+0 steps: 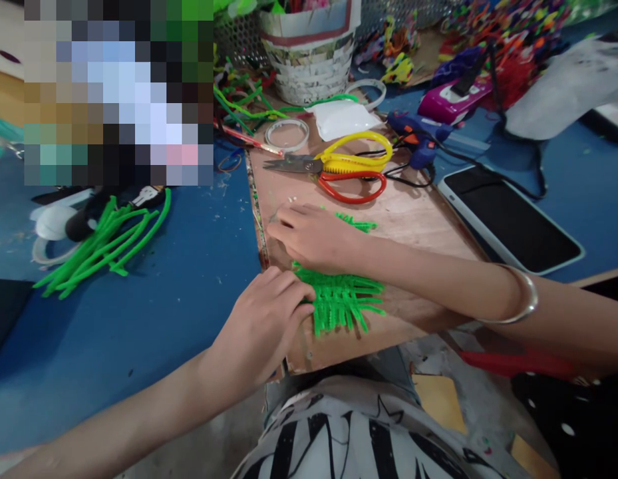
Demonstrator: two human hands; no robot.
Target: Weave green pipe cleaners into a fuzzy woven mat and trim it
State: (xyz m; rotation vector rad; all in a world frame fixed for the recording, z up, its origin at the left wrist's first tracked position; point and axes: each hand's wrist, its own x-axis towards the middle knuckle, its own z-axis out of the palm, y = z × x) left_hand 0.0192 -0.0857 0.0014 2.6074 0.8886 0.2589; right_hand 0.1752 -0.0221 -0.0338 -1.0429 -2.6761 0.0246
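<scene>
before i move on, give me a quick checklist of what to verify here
1. Left hand on the green piece: ok, fingers at its left edge.
2. Right hand holding something: cannot tell, its fingers are bent and the fingertips are not clear.
3. Whole green piece in sight: not ok, the right hand and forearm cover part of the green.
4. Scissors within reach: ok, seemingly, on the board just beyond the right hand.
5. Phone apart from the green piece: ok, off to the right.
6. Glue gun cold: cannot tell, it lies beyond the scissors, to the right.
</scene>
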